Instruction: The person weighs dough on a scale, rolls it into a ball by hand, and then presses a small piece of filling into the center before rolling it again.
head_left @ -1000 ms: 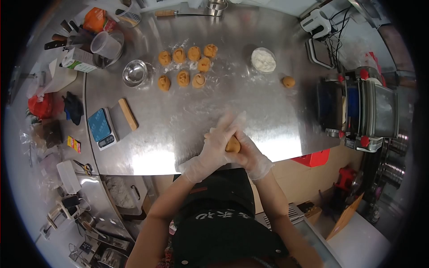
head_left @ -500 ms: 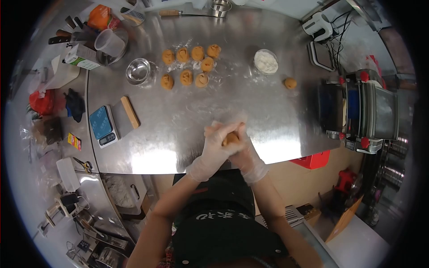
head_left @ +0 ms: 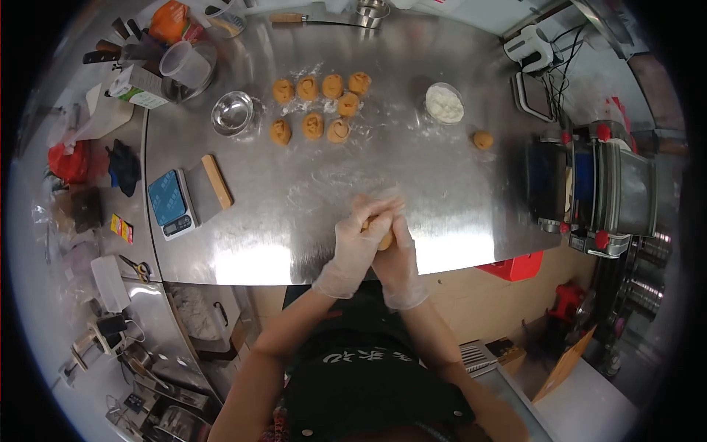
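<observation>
Above the front edge of the steel table, my left hand (head_left: pixel 353 250) and my right hand (head_left: pixel 398 258), both in thin clear gloves, are cupped together. Between the palms shows part of a tan dough ball (head_left: pixel 384 241); the fingers of both hands wrap around it and overlap at the top. Farther back on the floured steel lie several similar dough pieces (head_left: pixel 312 125), some with folded or creased tops. A lone smooth dough ball (head_left: pixel 482 140) rests to the right of the bowl of white flour (head_left: pixel 444 103).
On the left stand a metal bowl (head_left: pixel 233 113), a digital scale (head_left: pixel 171 205) and a dough scraper with a wooden handle (head_left: pixel 216 181). A long knife (head_left: pixel 324 20) lies at the back. A machine with metal rollers (head_left: pixel 589 188) occupies the right end, near a white hand mixer (head_left: pixel 529 46).
My hands have turned slightly and drawn closer together around the dough ball, with the right forearm shifting left. The whole view has shifted a little; the dough pieces stay in place.
</observation>
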`<state>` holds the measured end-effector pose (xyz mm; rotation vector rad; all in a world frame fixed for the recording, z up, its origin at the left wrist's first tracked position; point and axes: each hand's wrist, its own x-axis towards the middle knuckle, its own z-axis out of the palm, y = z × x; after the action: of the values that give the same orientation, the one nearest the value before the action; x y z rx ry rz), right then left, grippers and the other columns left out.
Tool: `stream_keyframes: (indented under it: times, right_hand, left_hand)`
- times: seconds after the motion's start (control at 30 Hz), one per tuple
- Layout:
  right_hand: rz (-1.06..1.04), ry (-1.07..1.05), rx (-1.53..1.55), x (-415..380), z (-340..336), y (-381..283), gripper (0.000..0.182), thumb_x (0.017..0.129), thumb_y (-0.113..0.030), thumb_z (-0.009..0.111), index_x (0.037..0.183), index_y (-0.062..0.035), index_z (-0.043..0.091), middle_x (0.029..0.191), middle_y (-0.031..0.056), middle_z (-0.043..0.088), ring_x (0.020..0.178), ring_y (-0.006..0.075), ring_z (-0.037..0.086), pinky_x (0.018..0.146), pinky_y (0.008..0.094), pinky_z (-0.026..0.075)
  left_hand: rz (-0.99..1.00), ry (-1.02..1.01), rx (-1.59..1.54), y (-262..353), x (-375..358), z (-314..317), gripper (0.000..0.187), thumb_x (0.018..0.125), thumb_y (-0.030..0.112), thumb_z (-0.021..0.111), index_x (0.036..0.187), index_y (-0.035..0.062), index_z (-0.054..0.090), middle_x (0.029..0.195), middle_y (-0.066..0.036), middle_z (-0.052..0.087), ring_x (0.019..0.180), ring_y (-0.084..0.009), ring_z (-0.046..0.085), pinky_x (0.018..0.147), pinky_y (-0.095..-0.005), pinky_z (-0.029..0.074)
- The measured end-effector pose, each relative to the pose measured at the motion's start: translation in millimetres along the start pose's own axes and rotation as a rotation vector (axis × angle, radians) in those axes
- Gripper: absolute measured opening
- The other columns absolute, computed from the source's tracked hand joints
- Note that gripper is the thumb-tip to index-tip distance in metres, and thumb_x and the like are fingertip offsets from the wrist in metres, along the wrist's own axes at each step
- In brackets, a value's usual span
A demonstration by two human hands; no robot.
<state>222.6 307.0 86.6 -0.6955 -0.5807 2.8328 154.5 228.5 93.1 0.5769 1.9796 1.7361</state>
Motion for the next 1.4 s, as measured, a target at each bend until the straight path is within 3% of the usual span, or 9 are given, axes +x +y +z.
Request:
stream_keyframes:
  times: [0.1, 0.2, 0.33, 0.43, 0.67, 0.93, 1.07, 1.23, 1.4]
  right_hand:
    - [-0.04, 0.093, -0.118, -5, -9, 9, 0.051, 0.11, -0.038, 0.046, 0.146, -0.002, 0.044, 0.143, 0.0124, 0.052, 0.13, 0.0209, 0.052, 0.109, 0.0345, 0.044]
    - [0.294, 0.071, 0.073, 2, -29, -19, 0.05, 0.109, -0.036, 0.048, 0.147, -0.0042, 0.045, 0.143, 0.0115, 0.053, 0.127, 0.023, 0.055, 0.108, 0.0355, 0.046]
    - [0.228, 0.024, -0.127, 8, -11, -16, 0.048, 0.11, -0.038, 0.043, 0.146, -0.0048, 0.045, 0.143, 0.0102, 0.052, 0.133, 0.0223, 0.051, 0.11, 0.0361, 0.045]
    - [0.014, 0.112, 0.07, 4, 2, 6, 0.047, 0.111, -0.034, 0.04, 0.146, -0.0028, 0.044, 0.141, 0.0098, 0.052, 0.135, 0.0221, 0.049, 0.111, 0.0356, 0.044]
    - [0.313, 0.008, -0.083, 7, -19, -20, 0.05, 0.109, -0.036, 0.044, 0.146, -0.0031, 0.044, 0.139, 0.0104, 0.053, 0.132, 0.0219, 0.051, 0.114, 0.038, 0.04]
    - [-0.031, 0.131, 0.012, 0, -1, 12, 0.045, 0.112, -0.033, 0.04, 0.145, -0.004, 0.046, 0.136, 0.0092, 0.056, 0.129, 0.0211, 0.053, 0.107, 0.0326, 0.046]
    - [0.194, 0.047, -0.193, 7, -24, -10, 0.05, 0.109, -0.034, 0.045, 0.147, -0.0017, 0.042, 0.139, 0.0134, 0.055, 0.13, 0.0231, 0.055, 0.11, 0.038, 0.045]
    - [-0.021, 0.244, -0.055, 11, -11, 24, 0.045, 0.11, -0.035, 0.043, 0.142, -0.0043, 0.047, 0.136, 0.0088, 0.056, 0.128, 0.0207, 0.055, 0.109, 0.0374, 0.046]
    - [0.102, 0.146, 0.035, 12, -25, 16, 0.043, 0.109, -0.032, 0.045, 0.143, -0.0055, 0.046, 0.137, 0.0091, 0.056, 0.128, 0.021, 0.055, 0.109, 0.0378, 0.046]
  left_hand:
    - [0.011, 0.063, 0.245, -25, -11, 13, 0.035, 0.097, 0.004, 0.06, 0.131, 0.0086, 0.068, 0.129, -0.005, 0.071, 0.116, -0.0201, 0.067, 0.097, -0.0289, 0.053]
    - [0.212, -0.285, 0.389, 3, 9, -24, 0.111, 0.061, 0.034, 0.091, 0.157, 0.0144, 0.038, 0.166, -0.024, 0.024, 0.154, -0.041, 0.023, 0.123, -0.0568, 0.017]
    - [-0.135, -0.357, -0.211, 9, 13, -23, 0.082, 0.075, 0.016, 0.08, 0.152, 0.0146, 0.049, 0.164, -0.021, 0.032, 0.154, -0.0353, 0.025, 0.125, -0.0451, 0.021]
    - [-0.134, 0.099, -0.233, -14, -3, 6, 0.036, 0.097, 0.006, 0.061, 0.133, 0.009, 0.067, 0.131, -0.006, 0.07, 0.12, -0.0203, 0.065, 0.099, -0.03, 0.052]
    - [0.257, -0.166, 0.29, 14, 14, -26, 0.058, 0.086, 0.016, 0.074, 0.142, 0.0102, 0.059, 0.152, -0.018, 0.051, 0.143, -0.0272, 0.046, 0.116, -0.0373, 0.037]
    - [-0.233, -0.087, -0.171, -12, 0, -4, 0.054, 0.084, 0.022, 0.076, 0.135, 0.0094, 0.065, 0.146, -0.02, 0.056, 0.135, -0.0297, 0.054, 0.111, -0.0398, 0.043]
    - [0.244, -0.183, 0.288, -1, 16, -28, 0.052, 0.087, 0.015, 0.07, 0.139, 0.0077, 0.062, 0.141, -0.018, 0.06, 0.132, -0.0279, 0.057, 0.113, -0.0365, 0.041]
    - [-0.555, -0.049, -0.542, 4, 10, -8, 0.051, 0.092, 0.005, 0.058, 0.144, 0.0057, 0.057, 0.142, -0.017, 0.061, 0.135, -0.0259, 0.055, 0.116, -0.0355, 0.039]
    - [0.04, -0.051, 0.096, -31, 6, -14, 0.046, 0.092, 0.005, 0.057, 0.138, 0.0049, 0.063, 0.132, -0.017, 0.068, 0.125, -0.027, 0.062, 0.111, -0.0356, 0.043]
